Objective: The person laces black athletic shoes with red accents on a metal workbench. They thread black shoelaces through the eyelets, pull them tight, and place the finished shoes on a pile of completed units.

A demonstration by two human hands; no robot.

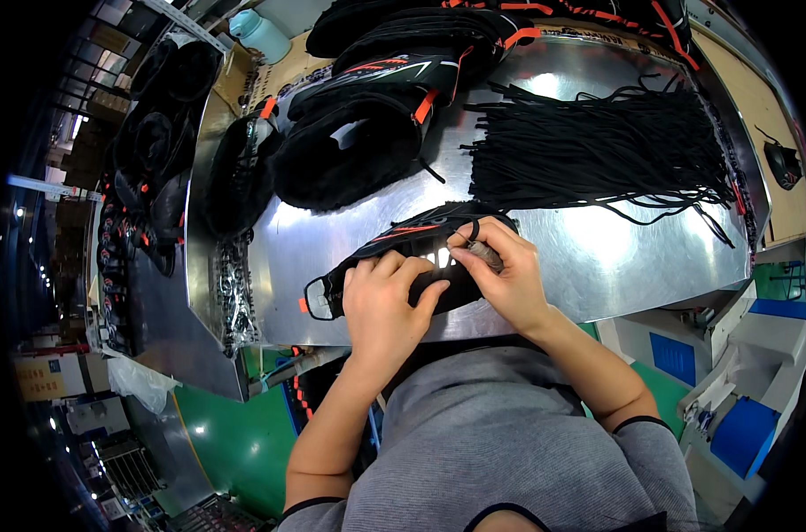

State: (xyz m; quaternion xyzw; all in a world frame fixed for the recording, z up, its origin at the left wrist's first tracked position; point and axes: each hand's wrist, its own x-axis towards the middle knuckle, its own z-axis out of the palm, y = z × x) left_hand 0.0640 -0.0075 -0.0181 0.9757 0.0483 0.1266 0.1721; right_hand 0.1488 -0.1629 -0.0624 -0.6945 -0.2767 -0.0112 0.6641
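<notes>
A black shoe upper (405, 232) with red and white stripes lies across the near part of the metal table, its pale-lined end with an orange tab to the left. My left hand (387, 297) grips its near side, fingers bent over the material and thumb reaching toward the opening. At the right end of the upper, my right hand (512, 277) is closed round a short tool with a brownish-grey handle (486, 255). A black lace loop (475, 229) shows at the right fingertips. The tool's tip is hidden.
A bundle of black laces (598, 151) covers the table's far right. Several fleece-lined black uppers (350, 151) are stacked beyond my hands, one more (241, 173) beside them at the left. The metal tabletop (660, 257) has raised sides. A light-blue jug (259, 37) stands at the far left.
</notes>
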